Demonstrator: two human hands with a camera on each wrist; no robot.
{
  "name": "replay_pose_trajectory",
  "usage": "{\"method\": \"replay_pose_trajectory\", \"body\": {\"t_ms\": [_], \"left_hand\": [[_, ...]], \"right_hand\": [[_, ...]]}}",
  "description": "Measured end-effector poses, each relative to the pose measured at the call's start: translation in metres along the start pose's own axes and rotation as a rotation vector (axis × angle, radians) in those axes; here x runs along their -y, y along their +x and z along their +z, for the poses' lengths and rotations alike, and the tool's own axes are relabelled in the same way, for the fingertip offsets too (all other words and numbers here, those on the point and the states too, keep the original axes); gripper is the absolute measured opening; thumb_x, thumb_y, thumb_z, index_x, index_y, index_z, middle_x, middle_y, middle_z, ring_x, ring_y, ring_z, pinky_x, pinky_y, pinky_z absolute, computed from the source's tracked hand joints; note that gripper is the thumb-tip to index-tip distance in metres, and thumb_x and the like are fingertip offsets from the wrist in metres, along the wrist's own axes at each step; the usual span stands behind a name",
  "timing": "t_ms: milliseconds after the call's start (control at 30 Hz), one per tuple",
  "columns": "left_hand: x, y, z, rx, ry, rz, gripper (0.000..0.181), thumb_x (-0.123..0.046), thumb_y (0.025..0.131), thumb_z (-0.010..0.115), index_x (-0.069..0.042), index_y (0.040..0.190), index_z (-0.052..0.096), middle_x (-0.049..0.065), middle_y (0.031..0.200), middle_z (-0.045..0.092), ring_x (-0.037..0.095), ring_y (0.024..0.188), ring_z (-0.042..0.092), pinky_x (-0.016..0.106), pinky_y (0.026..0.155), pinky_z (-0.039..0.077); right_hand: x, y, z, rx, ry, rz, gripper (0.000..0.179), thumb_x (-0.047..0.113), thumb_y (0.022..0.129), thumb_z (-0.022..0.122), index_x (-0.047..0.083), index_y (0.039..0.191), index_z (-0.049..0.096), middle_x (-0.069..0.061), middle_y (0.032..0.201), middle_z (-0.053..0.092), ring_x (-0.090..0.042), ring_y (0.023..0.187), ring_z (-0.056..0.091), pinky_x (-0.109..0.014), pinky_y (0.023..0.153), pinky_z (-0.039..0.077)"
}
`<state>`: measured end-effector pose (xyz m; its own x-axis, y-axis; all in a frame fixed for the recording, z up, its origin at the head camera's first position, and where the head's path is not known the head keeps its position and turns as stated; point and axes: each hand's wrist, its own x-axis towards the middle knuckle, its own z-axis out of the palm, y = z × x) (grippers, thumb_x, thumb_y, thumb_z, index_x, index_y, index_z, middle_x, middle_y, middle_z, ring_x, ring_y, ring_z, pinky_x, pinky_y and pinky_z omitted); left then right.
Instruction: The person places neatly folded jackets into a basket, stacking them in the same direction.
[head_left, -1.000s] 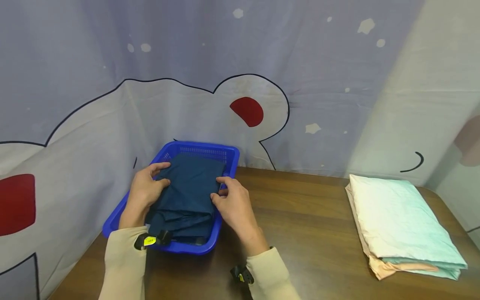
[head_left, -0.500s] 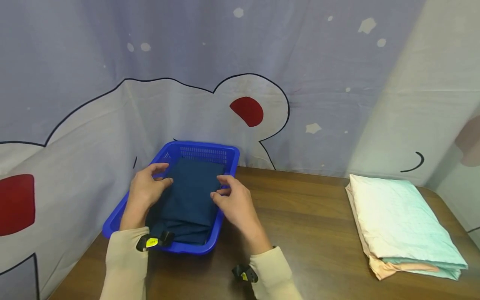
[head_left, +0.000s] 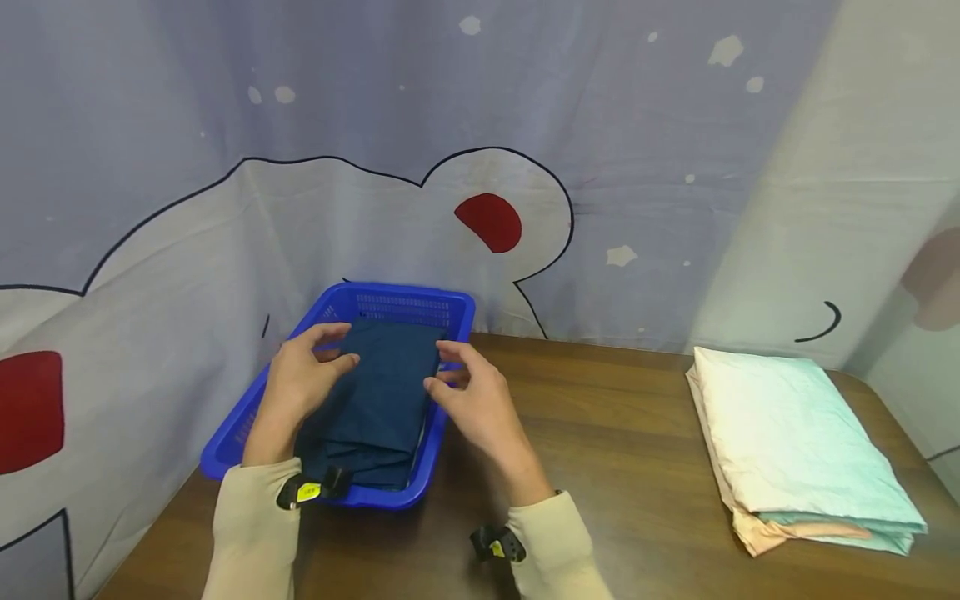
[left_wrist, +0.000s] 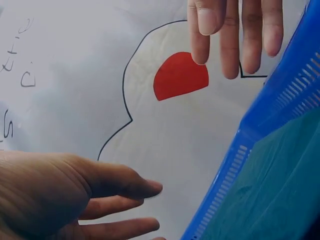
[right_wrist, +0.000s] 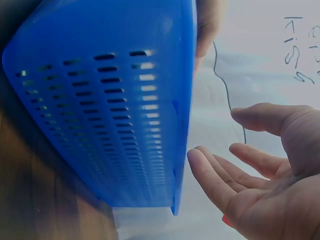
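A folded dark teal cloth (head_left: 386, 383) lies in a blue plastic basket (head_left: 423, 475). My left hand (head_left: 300, 375) hovers over the basket's left side, fingers relaxed and bent, with nothing in its grasp. Over the basket's right rim is my right hand (head_left: 476, 392), its thumb and fingers apart and holding nothing. In the left wrist view, the left hand (left_wrist: 65, 195) shows at the lower left, above the basket's rim. The right wrist view has the right hand (right_wrist: 270, 165) beside the basket's slotted side wall (right_wrist: 115, 100), palm and fingers bare.
A folded pale mint and peach cloth (head_left: 802, 442) lies on the right of the brown wooden table (head_left: 600, 483). Behind the table hangs a printed curtain (head_left: 645, 167), which also runs along the left side.
Both hands have lifted off the teal cloth and risen slightly, drifting a little to the right. The cloth sits lower and flatter in the basket.
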<state>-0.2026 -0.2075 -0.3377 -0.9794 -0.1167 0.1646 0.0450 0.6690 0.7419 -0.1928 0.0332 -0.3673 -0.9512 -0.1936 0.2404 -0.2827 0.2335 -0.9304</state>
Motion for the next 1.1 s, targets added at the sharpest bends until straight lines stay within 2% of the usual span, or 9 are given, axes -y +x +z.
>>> {"method": "replay_pose_trajectory", "body": {"t_ms": [200,433,700,833,1100], "left_hand": [[-0.007,-0.002,0.006,0.007,-0.036,0.041,0.054,-0.015,0.1,0.074,-0.004,0.15,0.058,0.023,0.15,0.058,0.045,0.132,0.059,0.062,0.101,0.051],[-0.019,-0.007,0.018,-0.005,-0.073,0.089,0.052,-0.014,0.1,0.074,-0.005,0.149,0.059,0.022,0.148,0.06,0.042,0.13,0.061,0.061,0.099,0.052],[-0.036,-0.009,0.04,0.021,-0.119,0.12,0.053,-0.018,0.099,0.076,-0.007,0.149,0.06,0.018,0.148,0.061,0.039,0.13,0.062,0.059,0.099,0.053],[-0.04,-0.009,0.049,0.039,-0.134,0.111,0.054,-0.019,0.099,0.077,-0.007,0.149,0.059,0.018,0.149,0.06,0.039,0.131,0.061,0.059,0.1,0.053],[-0.055,-0.008,0.064,0.039,-0.189,0.13,0.054,-0.018,0.099,0.077,-0.007,0.149,0.059,0.017,0.148,0.061,0.039,0.13,0.063,0.058,0.099,0.054]], "right_hand": [[0.0,-0.002,-0.011,-0.02,0.011,-0.04,0.049,0.009,0.096,0.076,0.008,0.144,0.064,-0.01,0.141,0.067,-0.029,0.115,0.071,-0.047,0.096,0.058],[-0.002,-0.006,-0.027,0.001,0.015,-0.083,0.052,0.007,0.096,0.076,0.005,0.146,0.061,-0.019,0.138,0.066,-0.037,0.119,0.068,-0.048,0.101,0.056],[0.002,-0.012,-0.051,-0.043,-0.021,-0.05,0.055,0.011,0.097,0.078,0.01,0.149,0.06,-0.008,0.148,0.062,-0.03,0.124,0.067,-0.051,0.099,0.056],[-0.002,-0.013,-0.059,-0.036,-0.015,-0.047,0.056,0.011,0.097,0.078,0.01,0.149,0.059,-0.008,0.149,0.06,-0.031,0.126,0.065,-0.05,0.102,0.054],[-0.009,-0.015,-0.084,-0.072,-0.062,-0.026,0.058,0.015,0.096,0.08,0.014,0.15,0.06,-0.005,0.15,0.061,-0.028,0.125,0.066,-0.055,0.097,0.055]]}}
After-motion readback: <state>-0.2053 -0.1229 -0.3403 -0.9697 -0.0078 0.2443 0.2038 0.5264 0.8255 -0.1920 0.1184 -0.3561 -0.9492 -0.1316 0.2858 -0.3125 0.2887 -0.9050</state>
